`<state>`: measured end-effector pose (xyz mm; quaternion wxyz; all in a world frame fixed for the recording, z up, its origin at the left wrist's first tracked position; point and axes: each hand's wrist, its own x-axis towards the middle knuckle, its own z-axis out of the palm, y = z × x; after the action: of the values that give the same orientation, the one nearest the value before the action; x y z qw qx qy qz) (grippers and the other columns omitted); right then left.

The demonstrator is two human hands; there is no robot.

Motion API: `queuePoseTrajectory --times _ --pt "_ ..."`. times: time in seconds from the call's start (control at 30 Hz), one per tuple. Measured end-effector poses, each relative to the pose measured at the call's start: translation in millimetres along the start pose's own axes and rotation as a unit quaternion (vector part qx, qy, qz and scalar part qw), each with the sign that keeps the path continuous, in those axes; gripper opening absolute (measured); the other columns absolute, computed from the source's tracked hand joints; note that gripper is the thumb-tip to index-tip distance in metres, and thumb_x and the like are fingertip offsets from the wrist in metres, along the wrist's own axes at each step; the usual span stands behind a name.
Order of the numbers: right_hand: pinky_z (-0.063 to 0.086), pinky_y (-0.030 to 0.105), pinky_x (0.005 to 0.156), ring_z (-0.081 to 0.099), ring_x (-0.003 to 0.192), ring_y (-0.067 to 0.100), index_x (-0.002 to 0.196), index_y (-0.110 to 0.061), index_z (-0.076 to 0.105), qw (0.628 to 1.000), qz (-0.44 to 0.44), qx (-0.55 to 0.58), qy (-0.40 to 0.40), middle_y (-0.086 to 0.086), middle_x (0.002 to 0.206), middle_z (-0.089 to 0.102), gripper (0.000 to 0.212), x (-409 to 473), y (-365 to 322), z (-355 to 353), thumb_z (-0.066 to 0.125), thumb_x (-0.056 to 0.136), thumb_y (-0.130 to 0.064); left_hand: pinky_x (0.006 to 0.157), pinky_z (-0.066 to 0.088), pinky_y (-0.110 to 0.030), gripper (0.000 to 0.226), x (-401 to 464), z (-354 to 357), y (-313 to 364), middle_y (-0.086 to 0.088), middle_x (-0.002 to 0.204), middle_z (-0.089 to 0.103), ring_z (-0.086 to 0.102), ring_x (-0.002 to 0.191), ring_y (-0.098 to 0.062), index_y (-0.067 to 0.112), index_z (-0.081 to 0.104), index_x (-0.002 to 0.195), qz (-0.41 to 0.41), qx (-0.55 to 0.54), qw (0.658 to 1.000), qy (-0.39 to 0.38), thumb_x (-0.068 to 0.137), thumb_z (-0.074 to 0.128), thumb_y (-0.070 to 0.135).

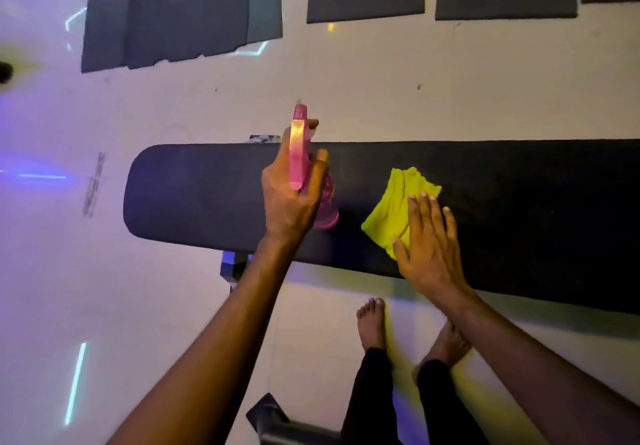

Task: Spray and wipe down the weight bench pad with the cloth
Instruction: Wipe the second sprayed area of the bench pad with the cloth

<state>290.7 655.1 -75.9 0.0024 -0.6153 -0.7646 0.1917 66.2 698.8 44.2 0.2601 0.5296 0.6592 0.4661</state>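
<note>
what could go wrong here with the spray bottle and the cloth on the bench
1. The left hand holds the pink spray bottle with its nozzle aimed past the far edge of the bench pad, so spray may land on the floor.
2. The right hand lies flat on the yellow cloth near the pad's near edge; a wipe could push it off.
3. Bare feet could slip on wet floor.

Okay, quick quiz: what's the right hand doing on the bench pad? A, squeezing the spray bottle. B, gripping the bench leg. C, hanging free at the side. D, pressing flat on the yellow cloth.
D: the right hand lies with straight fingers on the yellow cloth atop the bench pad.
</note>
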Motion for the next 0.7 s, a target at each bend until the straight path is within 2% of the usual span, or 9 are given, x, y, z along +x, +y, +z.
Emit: queuePoseTrajectory --times 0.07,0.17,0.3,0.37,0.43,0.5,0.53,0.63,0.7 --pt "0.016 0.061 0.129 0.017 0.16 0.044 0.162 0.0 0.026 0.999 -0.004 -0.03 -0.026 0.027 0.17 0.019 0.085 1.7 -4.3 6.4 0.051 0.095 -0.046 0.075 0.052 -0.012 0.043 2.7 0.8 -4.5 0.022 0.087 0.065 0.067 0.071 -0.002 0.003 0.052 0.141 -0.004 -0.001 1.0 -0.005 0.099 0.062 0.005" --pt "0.015 0.06 0.129 0.012 0.16 0.045 0.163 -0.001 0.021 0.999 -0.001 -0.042 -0.027 0.027 0.171 0.014 0.095 0.6 -8.2 11.8 0.064 0.093 -0.05 0.072 0.047 -0.008 0.05 0.7 0.7 -3.0 0.006 0.074 0.064 0.064 0.069 -0.004 0.003 0.047 0.147 -0.005 0.014 1.0 -0.022 0.1 0.064 0.009" --pt "0.014 0.055 0.129 0.007 0.161 0.044 0.164 -0.004 0.02 0.999 0.01 -0.011 -0.047 0.026 0.172 0.01 0.095 0.5 -10.4 7.6 0.068 0.094 -0.046 0.079 0.049 -0.007 0.063 3.4 -3.1 -3.7 -0.01 0.092 0.073 0.069 0.08 -0.014 0.007 0.043 0.151 0.012 0.04 0.998 -0.046 0.096 0.068 0.024" --pt "0.026 0.057 0.126 0.02 0.158 0.048 0.159 0.0 0.035 1.0 0.008 0.006 -0.026 0.03 0.168 0.022 0.079 2.0 -11.7 1.0 0.07 0.095 -0.029 0.082 0.049 -0.006 0.072 1.9 -6.0 -7.0 -0.008 0.098 0.073 0.07 0.087 -0.013 0.009 0.039 0.153 0.006 0.05 0.997 -0.055 0.093 0.07 0.033" --pt "0.042 0.059 0.117 0.036 0.15 0.052 0.147 0.004 0.053 0.999 0.007 0.043 0.015 0.033 0.159 0.039 0.058 5.7 -10.0 -4.6 0.07 0.092 -0.007 0.087 0.05 -0.007 0.081 -1.4 -8.4 -11.1 0.006 0.109 0.071 0.069 0.094 -0.005 0.01 0.034 0.155 -0.007 0.053 0.997 -0.052 0.09 0.071 0.041" --pt "0.045 0.054 0.114 0.043 0.148 0.047 0.141 0.001 0.061 0.996 0.031 0.082 0.017 0.029 0.156 0.047 0.046 11.4 -8.5 -13.1 0.063 0.094 0.0 0.092 0.051 -0.01 0.09 -7.8 -10.5 -18.6 0.025 0.121 0.062 0.065 0.104 0.004 0.012 0.028 0.156 -0.021 0.047 0.998 -0.039 0.087 0.074 0.044" --pt "0.046 0.052 0.112 0.049 0.144 0.044 0.138 0.001 0.063 0.994 0.038 0.099 0.023 0.027 0.153 0.052 0.042 13.8 -7.2 -17.7 0.061 0.095 0.0 0.096 0.052 -0.015 0.095 -13.3 -10.7 -23.3 0.026 0.125 0.058 0.063 0.111 0.004 0.013 0.024 0.158 -0.035 0.042 0.998 -0.032 0.085 0.077 0.044" --pt "0.055 0.051 0.093 0.067 0.116 0.048 0.131 -0.001 0.068 0.987 0.063 0.134 0.056 0.029 0.129 0.069 0.035 15.7 -3.9 -33.6 0.063 0.096 -0.002 0.111 0.049 -0.039 0.108 -41.6 -6.8 -38.0 0.002 0.148 0.049 0.053 0.133 -0.012 0.017 0.015 0.161 -0.102 0.032 0.994 -0.025 0.081 0.085 0.039" --pt "0.055 0.05 0.082 0.069 0.098 0.052 0.13 -0.006 0.069 0.981 0.089 0.16 0.061 0.03 0.113 0.074 0.034 13.3 -0.5 -45.0 0.066 0.096 -0.008 0.115 0.044 -0.043 0.108 -68.2 2.2 -45.7 -0.001 0.153 0.044 0.046 0.14 -0.015 0.018 0.016 0.162 -0.154 0.062 0.986 0.005 0.082 0.085 0.038"
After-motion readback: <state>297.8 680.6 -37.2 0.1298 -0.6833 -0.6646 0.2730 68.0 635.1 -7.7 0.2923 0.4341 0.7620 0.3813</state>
